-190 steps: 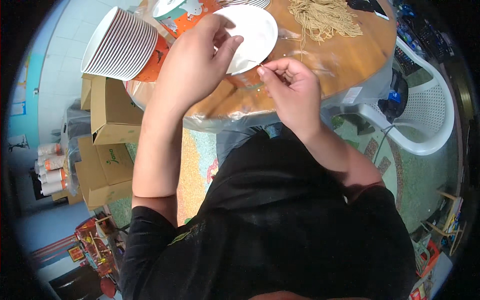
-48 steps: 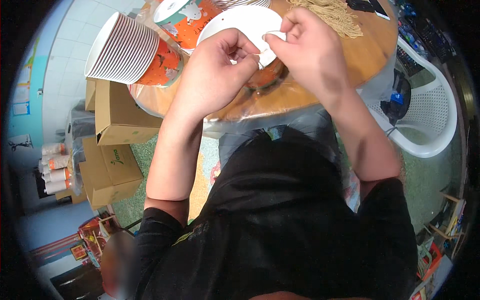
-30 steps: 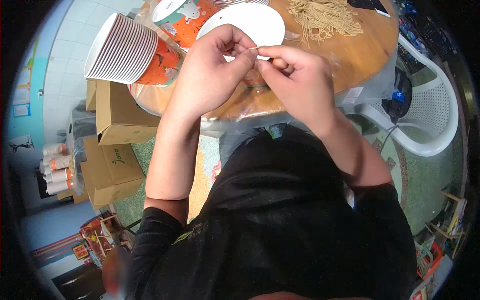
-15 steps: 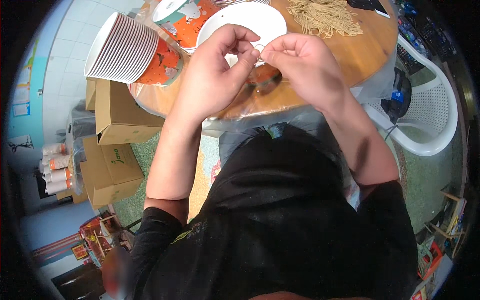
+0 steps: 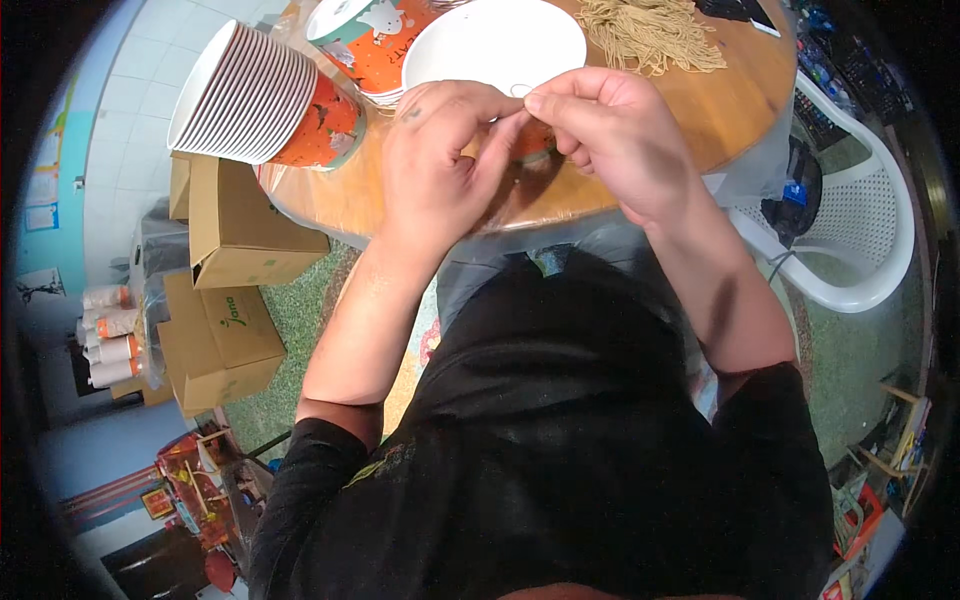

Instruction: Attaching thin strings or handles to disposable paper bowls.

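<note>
The person's right hand (image 5: 615, 140) is closed in a pinch, thumb pressed against forefinger, grasping a thin, pale loop of cord (image 5: 519, 90). The loop shows just above the fingertips, against the white inside of the bucket beyond. The left hand (image 5: 450, 150) is bent with its thumb and forefinger drawn toward each other, a gap between them farther back; their tips meet the right hand's at the same spot (whether they too pinch the cord, I cannot tell, as the fingers cover it).

Both hands are at the near rim of a round paper bucket with a white inside and a printed orange outer wall (image 5: 495, 45). It is on a round, wood-brown table under clear plastic sheeting (image 5: 730, 105); whether the cord passes through its wall is hidden.

To the left, a tilted stack of nested white-rimmed orange paper buckets (image 5: 250, 100) leans, its mouth toward the upper left. Between the stack and the bucket at the hands is another bucket, teal and orange with a white printed figure (image 5: 370, 35). To the right of the hands, near the far side, lies a loose heap of tan cords (image 5: 655, 35). Beyond the table's right edge is a white plastic armchair (image 5: 865, 200).
</note>
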Demonstrator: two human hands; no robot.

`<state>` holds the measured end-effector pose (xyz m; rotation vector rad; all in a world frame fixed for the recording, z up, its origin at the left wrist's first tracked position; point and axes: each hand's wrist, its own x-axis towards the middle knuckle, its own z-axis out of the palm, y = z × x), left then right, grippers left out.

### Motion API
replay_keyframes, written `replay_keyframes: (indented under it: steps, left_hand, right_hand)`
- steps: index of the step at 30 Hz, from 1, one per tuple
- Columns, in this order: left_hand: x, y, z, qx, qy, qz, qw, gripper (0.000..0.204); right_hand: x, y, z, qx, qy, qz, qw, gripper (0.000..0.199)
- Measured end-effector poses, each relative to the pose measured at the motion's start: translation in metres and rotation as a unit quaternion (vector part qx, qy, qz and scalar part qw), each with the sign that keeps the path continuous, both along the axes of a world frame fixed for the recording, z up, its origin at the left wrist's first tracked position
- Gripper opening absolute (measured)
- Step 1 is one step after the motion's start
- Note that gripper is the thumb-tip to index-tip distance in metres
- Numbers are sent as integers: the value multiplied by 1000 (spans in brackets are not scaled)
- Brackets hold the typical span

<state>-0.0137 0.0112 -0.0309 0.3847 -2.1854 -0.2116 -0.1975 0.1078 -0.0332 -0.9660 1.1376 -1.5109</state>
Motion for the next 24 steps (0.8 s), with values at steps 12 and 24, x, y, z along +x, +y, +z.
replay_keyframes:
  steps: [12, 24]
  left_hand:
    - [4, 3, -5, -32, -18, -24, 999, 17]
    - [4, -1, -9, -11, 4, -50, 999, 18]
  right_hand:
    - [-5, -15, 4, -20, 48, 42, 998, 17]
    - [-32, -17, 7, -74, 397, -9, 915, 20]
